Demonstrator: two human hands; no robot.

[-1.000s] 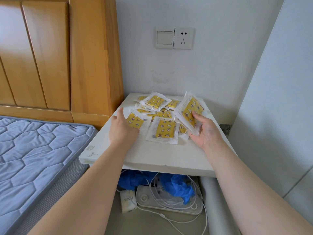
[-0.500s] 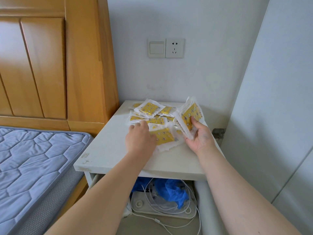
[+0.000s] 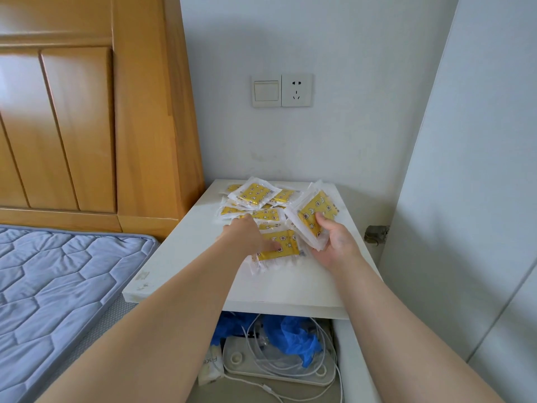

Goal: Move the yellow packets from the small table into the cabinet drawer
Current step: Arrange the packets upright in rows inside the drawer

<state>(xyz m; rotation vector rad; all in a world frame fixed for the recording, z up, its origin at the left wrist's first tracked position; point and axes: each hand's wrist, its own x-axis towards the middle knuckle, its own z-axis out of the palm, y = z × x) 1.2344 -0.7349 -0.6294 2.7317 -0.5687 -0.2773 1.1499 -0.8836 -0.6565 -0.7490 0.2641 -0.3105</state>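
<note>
Yellow packets (image 3: 255,196) lie scattered and overlapping on the small table (image 3: 186,257). They look light, limp and slick in clear wrap, so take each by its sealed edge. Your right hand (image 3: 337,245) clutches a stack (image 3: 313,216) of them upright. Your left hand (image 3: 247,237) lies on the nearest packet (image 3: 283,247); whether it pinches or merely presses, I cannot tell.

Bare forearms, bare L hand (image 3: 246,237), R hand (image 3: 338,248)
</note>
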